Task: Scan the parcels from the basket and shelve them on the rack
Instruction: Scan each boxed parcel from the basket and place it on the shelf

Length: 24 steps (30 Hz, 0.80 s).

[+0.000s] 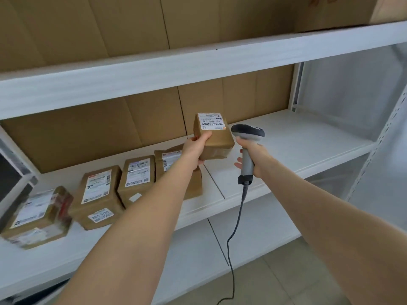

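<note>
I grip the parcel (217,137) w/ L hand (196,148), fingers curled round it, R hand (256,158) wrapped on the scanner (247,130) just right of them, prob. shelving step, so next needs lowering onto rack shelf (297,139) beside parcel row (136,177) below-left.

1. Brown cardboard sheets (132,29): stood upright side by side as a back wall on two levels, with vertical seams visible between them.
2. Translucent plastic sheeting (343,89): stretched across the right end, whitish and cloudy.
3. Tiled floor (286,278): beige, seen at lower right.
4. Dark object (8,179): blurred, cut off by the left edge, kind not determinable.
</note>
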Available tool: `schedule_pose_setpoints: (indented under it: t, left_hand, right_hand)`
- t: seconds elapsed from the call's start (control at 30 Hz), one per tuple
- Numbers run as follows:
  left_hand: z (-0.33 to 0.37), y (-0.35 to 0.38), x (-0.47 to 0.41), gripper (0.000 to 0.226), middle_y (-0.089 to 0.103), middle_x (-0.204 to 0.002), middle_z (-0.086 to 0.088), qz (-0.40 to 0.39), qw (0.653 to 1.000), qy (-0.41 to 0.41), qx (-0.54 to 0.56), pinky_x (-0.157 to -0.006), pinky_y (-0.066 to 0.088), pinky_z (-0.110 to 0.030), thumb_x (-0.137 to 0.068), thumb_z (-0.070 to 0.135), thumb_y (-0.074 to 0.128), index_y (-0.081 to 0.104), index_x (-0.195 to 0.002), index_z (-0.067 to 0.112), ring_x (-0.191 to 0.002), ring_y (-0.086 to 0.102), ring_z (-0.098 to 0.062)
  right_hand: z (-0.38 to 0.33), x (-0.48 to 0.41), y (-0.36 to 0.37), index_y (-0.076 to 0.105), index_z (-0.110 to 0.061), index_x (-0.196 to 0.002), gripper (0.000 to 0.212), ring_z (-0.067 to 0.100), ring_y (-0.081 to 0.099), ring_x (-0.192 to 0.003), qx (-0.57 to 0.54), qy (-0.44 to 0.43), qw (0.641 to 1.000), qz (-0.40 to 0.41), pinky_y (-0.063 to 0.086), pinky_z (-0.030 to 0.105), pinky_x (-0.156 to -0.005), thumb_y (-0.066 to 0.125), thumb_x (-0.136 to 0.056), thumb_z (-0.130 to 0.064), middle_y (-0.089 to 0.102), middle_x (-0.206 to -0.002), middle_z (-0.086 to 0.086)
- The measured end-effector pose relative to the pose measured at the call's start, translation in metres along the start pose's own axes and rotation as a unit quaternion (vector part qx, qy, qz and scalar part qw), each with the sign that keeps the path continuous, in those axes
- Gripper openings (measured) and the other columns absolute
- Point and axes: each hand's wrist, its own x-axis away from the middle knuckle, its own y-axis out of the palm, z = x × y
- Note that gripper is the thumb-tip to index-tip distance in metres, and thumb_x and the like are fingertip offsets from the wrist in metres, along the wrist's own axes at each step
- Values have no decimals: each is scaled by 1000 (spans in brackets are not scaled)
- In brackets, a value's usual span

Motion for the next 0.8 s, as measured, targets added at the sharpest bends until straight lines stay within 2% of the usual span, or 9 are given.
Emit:
schedule_pose_setpoints:
  t: [0.07, 0.17, 0.23, 0.3, 0.37, 0.43, 0.63, 0.7, 0.8]
  left_hand:
    - [8, -24, -7, 59, 58, -116, -7, 18, 1000, -14, 6, -90, 53, -44, -76, 56, 68, 47, -117, 20, -103, 57, -25]
    - [16, -54, -13, 65, 57, -114, -9, 3, 999, -49, -12, -86, 55, -45, -79, 57, 65, 47, -127, 17, -102, 57, -27]
    - [18, -68, -14, 64, 58, -110, -11, -20, 997, -66, -37, -82, 56, -44, -80, 57, 64, 47, -128, 17, -99, 59, -29]
    - [19, -76, -14, 66, 58, -115, -14, -31, 995, -77, -59, -82, 57, -45, -81, 58, 62, 45, -130, 17, -102, 59, -31]
    - [19, -81, -15, 67, 56, -122, -15, -32, 993, -82, -76, -86, 55, -47, -82, 59, 60, 44, -131, 17, -108, 58, -33]
    - [19, -86, -17, 64, 56, -122, -15, -25, 992, -83, -87, -90, 53, -47, -84, 59, 58, 44, -131, 17, -109, 57, -34]
    - [25, -77, -19, 54, 61, -111, -14, -25, 996, -52, -65, -90, 53, -45, -91, 50, 54, 47, -129, 13, -101, 61, -31]
    - [27, -61, -18, 49, 62, -109, -11, -27, 996, -31, -80, -83, 52, -39, -93, 46, 52, 49, -128, 11, -99, 61, -28]
    - [28, -28, -19, 39, 62, -113, -11, -30, 995, 0, -96, -80, 53, -34, -96, 30, 51, 50, -128, 9, -99, 61, -26]
  right_hand:
    - [3, -3, 28, 50, -12, -119, 56, 32, 58, -107, -20, -1, 1000, -24, 55, 36, -58, 79, -79, -39, 54, -112, 12]
    - [6, -6, 61, 50, -12, -122, 58, 32, 58, -105, -25, -8, 999, -37, 55, 36, -58, 79, -79, -38, 55, -119, 12]
    - [9, -10, 76, 52, -10, -122, 56, 30, 62, -99, -27, -7, 999, -38, 56, 39, -64, 79, -80, -34, 60, -119, 13]
    - [11, -14, 86, 56, -9, -115, 45, 32, 65, -99, -46, -8, 998, -46, 57, 42, -69, 79, -81, -27, 63, -117, 14]
    - [12, -17, 94, 57, -10, -99, 30, 32, 66, -98, -50, -14, 998, -45, 58, 42, -66, 79, -81, -21, 64, -113, 16]
    - [14, -19, 102, 55, -13, -88, 25, 30, 65, -93, -39, -24, 998, -34, 57, 40, -65, 78, -82, -19, 63, -107, 15]
    - [10, -29, 101, 54, -15, -84, 25, 22, 64, -75, -56, -53, 997, 16, 55, 32, -53, 79, -81, -18, 62, -88, 8]
    - [7, -38, 89, 52, -16, -84, 28, 22, 63, -74, -47, -61, 996, 49, 57, 35, -60, 80, -79, -20, 62, -86, 7]
    - [4, -53, 67, 52, -16, -83, 29, 27, 65, -81, -37, -71, 993, 89, 58, 47, -82, 80, -77, -21, 62, -87, 8]
